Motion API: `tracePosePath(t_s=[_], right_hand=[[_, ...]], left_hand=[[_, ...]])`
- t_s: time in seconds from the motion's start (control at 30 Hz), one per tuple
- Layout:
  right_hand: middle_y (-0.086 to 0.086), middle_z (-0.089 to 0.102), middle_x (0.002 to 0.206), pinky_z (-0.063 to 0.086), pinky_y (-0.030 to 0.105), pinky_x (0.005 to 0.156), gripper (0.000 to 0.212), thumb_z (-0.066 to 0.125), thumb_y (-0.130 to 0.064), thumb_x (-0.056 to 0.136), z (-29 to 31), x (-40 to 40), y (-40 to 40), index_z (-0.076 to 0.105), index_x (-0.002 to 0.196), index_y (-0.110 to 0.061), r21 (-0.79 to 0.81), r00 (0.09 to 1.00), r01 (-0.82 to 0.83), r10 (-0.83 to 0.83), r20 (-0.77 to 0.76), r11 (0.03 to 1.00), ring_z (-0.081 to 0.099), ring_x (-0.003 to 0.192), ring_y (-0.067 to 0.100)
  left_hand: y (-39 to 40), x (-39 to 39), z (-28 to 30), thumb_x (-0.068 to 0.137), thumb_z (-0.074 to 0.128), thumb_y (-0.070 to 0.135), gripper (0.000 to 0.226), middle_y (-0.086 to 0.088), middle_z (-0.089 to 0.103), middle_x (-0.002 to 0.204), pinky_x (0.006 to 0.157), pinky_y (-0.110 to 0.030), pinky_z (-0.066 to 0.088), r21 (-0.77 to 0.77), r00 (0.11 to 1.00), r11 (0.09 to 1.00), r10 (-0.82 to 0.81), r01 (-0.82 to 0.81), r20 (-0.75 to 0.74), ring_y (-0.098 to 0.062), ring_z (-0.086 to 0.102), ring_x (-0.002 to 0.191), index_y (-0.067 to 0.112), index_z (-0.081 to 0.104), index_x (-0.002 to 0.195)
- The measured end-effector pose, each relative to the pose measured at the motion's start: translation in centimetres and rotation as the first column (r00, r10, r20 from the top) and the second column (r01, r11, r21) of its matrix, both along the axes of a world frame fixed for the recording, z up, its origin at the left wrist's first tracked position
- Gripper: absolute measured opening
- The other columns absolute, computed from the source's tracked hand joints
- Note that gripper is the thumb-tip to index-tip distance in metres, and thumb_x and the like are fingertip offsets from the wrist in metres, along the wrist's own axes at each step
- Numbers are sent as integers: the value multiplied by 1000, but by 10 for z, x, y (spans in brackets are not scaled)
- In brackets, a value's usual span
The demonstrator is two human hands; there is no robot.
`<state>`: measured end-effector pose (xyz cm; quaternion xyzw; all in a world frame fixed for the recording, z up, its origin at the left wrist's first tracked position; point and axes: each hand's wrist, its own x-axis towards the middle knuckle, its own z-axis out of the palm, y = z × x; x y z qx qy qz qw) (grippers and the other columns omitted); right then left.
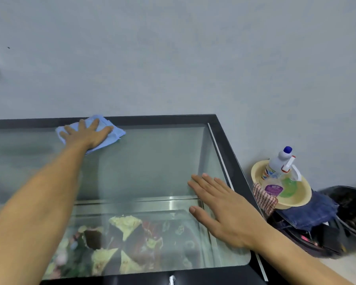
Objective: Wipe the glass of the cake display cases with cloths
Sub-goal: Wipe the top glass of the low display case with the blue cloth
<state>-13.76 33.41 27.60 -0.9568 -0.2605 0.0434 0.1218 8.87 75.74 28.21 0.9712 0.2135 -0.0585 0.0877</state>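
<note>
— Where's the cloth right now?

— Under my left hand [86,134]. The blue cloth [109,136] lies folded on the glass top [152,161] of the display case, at the far edge, partly over the black frame [162,119] by the wall [173,58]. My fingers are spread wide and straight, palm pressing flat on the cloth; its corners stick out to the left and right of my hand.

— And the arm?

— My left arm is stretched long, reaching from the near left corner up across the glass toward the wall.

— What's your other hand doing?

— My right hand [220,206] rests flat on the glass near the case's right side, well apart from the cloth. Fingers straight and close together, pointing up and to the left, thumb held out toward me. It holds nothing. The forearm comes in from the lower right, crossing the black frame.

— What's under the glass?

— Cakes [123,243] with pale and dark patches, blurred through the pane, and a metal rail [136,202] running across.

— Anything beside the case?

— On the right, a yellow basin [298,199] holds a white bottle [275,166] with a blue cap and a spray bottle [288,182]. A checked rag [264,199] hangs over the basin's rim, and the basin sits on folded blue denim [312,214].
</note>
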Motion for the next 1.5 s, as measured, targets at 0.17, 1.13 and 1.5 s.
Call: tracePosePath(t_s=[0.17,1.13,1.5], right_hand=[[-21,-9,170,-9,25,128,68,19,-67,106,-1,1,1,5,165,-37,-2,1000,9,-9,9,1000,-21,152,-7],[-7,29,168,18,32,124,62,28,-56,109,-22,-111,-46,37,160,-22,76,970,160,-171,173,984,22,157,13],[-29,69,125,28,18,121,31,61,-19,94,-1,-154,-86,80,114,-32,629,972,223,-120,-203,745,50,135,-8]], left_hand=[[-149,50,5,89,21,89,85,3,-3,175,123,-66,-3,-2,939,939,-344,345,-17,-52,-7,155,50,2,163],[-329,18,-1,93,22,83,74,11,-3,174,123,-65,-7,9,653,653,-757,757,6,-40,-10,159,56,8,160],[-300,-171,-6,81,10,90,82,16,-9,173,127,-58,-8,26,448,449,-893,893,48,-30,-15,160,62,-1,157]])
